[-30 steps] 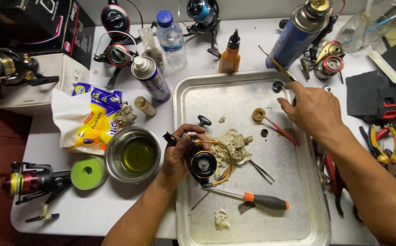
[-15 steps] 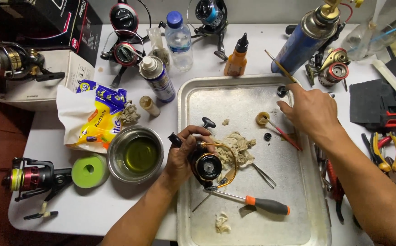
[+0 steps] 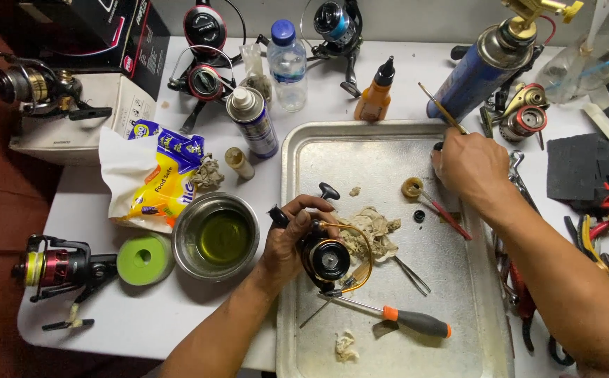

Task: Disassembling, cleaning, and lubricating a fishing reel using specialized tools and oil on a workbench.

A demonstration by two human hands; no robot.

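Observation:
My left hand (image 3: 289, 239) grips a black and gold fishing reel (image 3: 331, 257) over the left part of a metal tray (image 3: 360, 150). My right hand (image 3: 471, 165) holds a thin wooden-handled brush (image 3: 439, 106) at the tray's upper right, with its tip down at a small black pot that the hand mostly hides. A dirty rag (image 3: 376, 229) lies beside the reel. An orange-handled screwdriver (image 3: 408, 320) and tweezers (image 3: 412, 273) lie on the tray below it.
A steel bowl of yellow-green liquid (image 3: 217, 236) stands left of the tray, beside a green tape roll (image 3: 144, 258). Other reels (image 3: 63, 268), a spray can (image 3: 254, 123), a water bottle (image 3: 288, 64), an orange bottle (image 3: 376, 96), a blue gas canister (image 3: 477, 68) and pliers (image 3: 598, 241) crowd the table.
My right hand has moved up and left to the small pot at the tray's upper right and tipped the brush down. My left hand keeps hold of the reel.

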